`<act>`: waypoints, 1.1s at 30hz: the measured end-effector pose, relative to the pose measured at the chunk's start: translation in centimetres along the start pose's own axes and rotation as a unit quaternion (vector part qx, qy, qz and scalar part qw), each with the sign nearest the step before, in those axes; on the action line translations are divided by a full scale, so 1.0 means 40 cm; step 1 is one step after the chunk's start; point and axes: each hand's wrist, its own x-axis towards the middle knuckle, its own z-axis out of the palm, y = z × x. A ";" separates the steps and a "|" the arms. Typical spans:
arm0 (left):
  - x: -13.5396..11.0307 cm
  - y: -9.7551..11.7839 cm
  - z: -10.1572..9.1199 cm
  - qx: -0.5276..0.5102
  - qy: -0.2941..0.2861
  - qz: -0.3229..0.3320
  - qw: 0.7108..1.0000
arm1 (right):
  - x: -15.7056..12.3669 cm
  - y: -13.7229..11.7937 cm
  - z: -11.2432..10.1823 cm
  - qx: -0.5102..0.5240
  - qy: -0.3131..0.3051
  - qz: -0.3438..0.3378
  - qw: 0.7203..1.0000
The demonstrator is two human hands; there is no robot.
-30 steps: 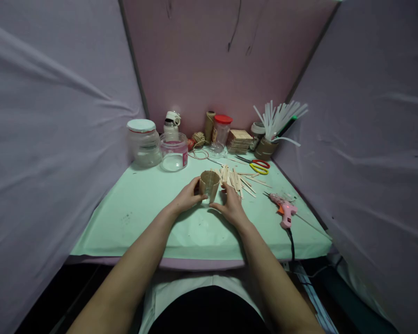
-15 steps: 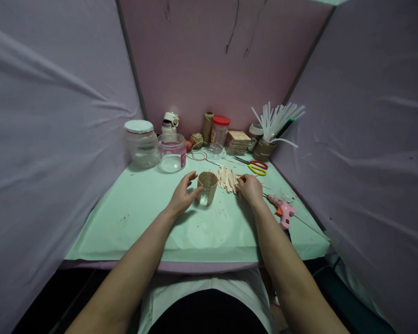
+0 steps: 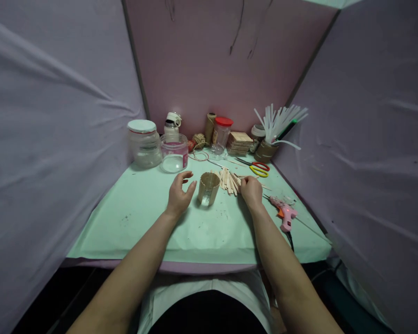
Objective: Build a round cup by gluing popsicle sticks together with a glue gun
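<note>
A clear cup [image 3: 209,188] stands upright mid-table, its sides ringed with wooden craft sticks except for a bare transparent strip at the front. Just left of it, not touching, my left hand [image 3: 180,194] is open, thumb and fingers spread. On the right, my right hand [image 3: 251,191] has its fingers curled together at the right edge of a loose pile of craft sticks [image 3: 229,182]. Whatever lies between those fingertips is hidden from me.
A pink glue gun [image 3: 286,214] lies to the right, its cord running down the table edge. Behind the pile are scissors [image 3: 259,169]. Along the back stand a lidded jar [image 3: 144,146], an open tub [image 3: 174,153], stacked wooden squares [image 3: 239,143] and a pot of glue sticks [image 3: 265,150].
My left hand has drawn away from the cup to the left, its fingers spreading. My right hand stays by the stick pile, its fingers more curled. The view has shifted slightly.
</note>
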 end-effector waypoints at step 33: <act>-0.024 0.049 -0.001 0.050 0.052 0.091 0.993 | -0.131 -0.044 -0.033 0.384 0.205 -0.057 0.899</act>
